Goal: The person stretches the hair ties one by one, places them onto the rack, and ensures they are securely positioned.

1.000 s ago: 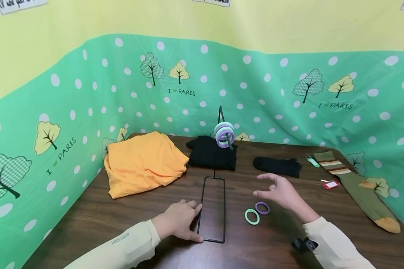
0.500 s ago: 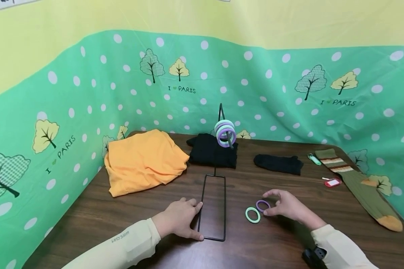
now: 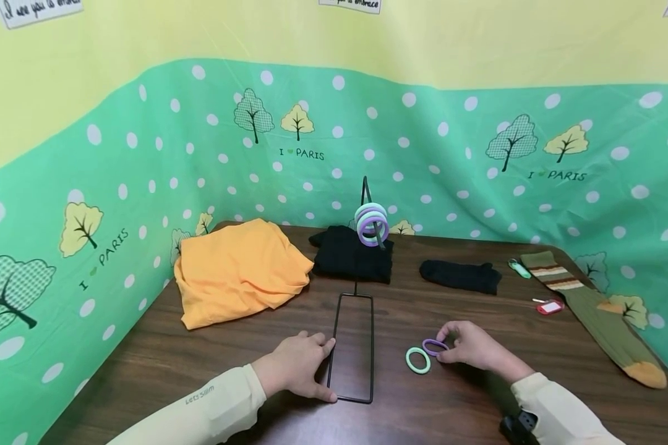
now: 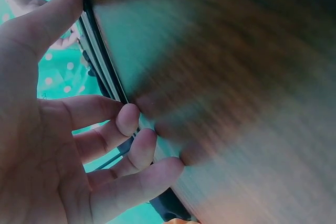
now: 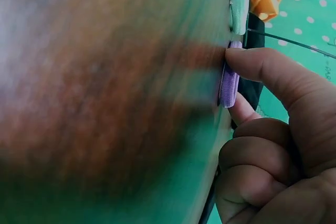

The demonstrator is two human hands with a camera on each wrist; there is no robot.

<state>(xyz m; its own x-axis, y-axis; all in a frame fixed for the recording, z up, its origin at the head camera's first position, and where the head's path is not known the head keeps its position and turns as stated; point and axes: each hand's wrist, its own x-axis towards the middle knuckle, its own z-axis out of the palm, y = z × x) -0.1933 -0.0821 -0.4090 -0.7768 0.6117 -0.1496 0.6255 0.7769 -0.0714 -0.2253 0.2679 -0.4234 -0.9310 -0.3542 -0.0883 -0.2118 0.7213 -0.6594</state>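
My right hand [image 3: 471, 346] pinches a purple hair tie [image 5: 229, 80] at its near side, between thumb and index finger; the other fingers are curled into the palm. Just left of it a mint-green hair tie [image 3: 418, 360] lies flat on the table. My left hand [image 3: 299, 366] rests at the left side of a black wire stand, its thumb and fingertips touching the rectangular base [image 3: 372, 349]. Several mint and purple hair ties [image 3: 371, 224] hang on the arm at the top of the stand.
An orange cloth [image 3: 242, 272] and a folded black garment [image 3: 352, 254] lie behind the stand. Further right are a black sock [image 3: 459, 275], green [image 3: 519, 268] and red [image 3: 550, 306] key tags, and an olive striped sock [image 3: 601, 321]. A patterned curtain [image 3: 423, 136] surrounds the wooden table [image 3: 167, 383].
My right hand has come down toward me to the purple hair tie and closed its thumb and index finger on it. The tie now looks tilted. My left hand stays on the base.
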